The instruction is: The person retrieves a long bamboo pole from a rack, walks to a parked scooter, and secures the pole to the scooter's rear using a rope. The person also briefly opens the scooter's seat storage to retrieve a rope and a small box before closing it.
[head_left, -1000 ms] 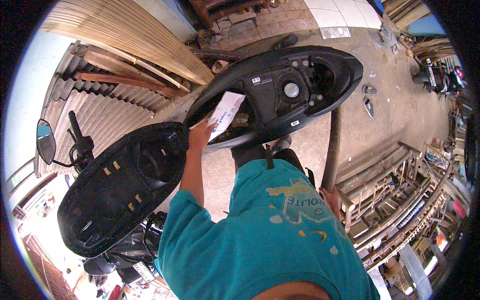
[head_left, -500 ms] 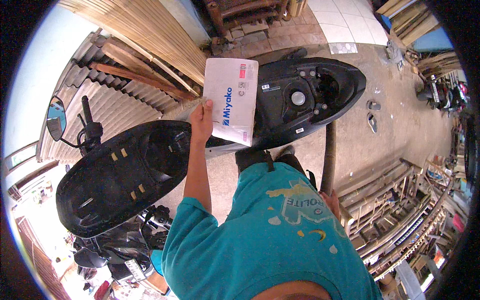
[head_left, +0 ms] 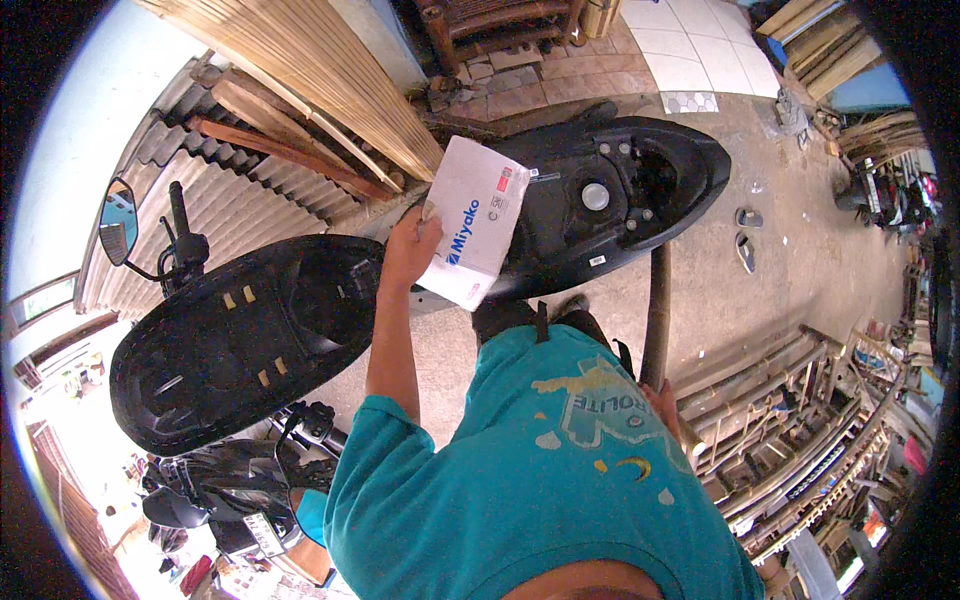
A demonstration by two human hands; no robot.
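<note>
My left hand grips the left edge of a flat white cardboard box with blue and red print. The box leans clockwise above the middle of a black scooter, hiding part of it. The scooter's seat is swung open to the left, its underside facing up. A round pale cap shows in the uncovered body to the right of the box. My right hand is low at my right side, at the near end of a dark pole. My shirt hides most of its fingers.
Another motorcycle stands at the lower left. Bamboo racks fill the right side. A pair of sandals lies on the floor beyond the scooter's right end. Corrugated sheets and wooden beams lean at the upper left.
My left hand has tilted the box clockwise, and the box's upper end has come lower and to the right. My right hand stays in place.
</note>
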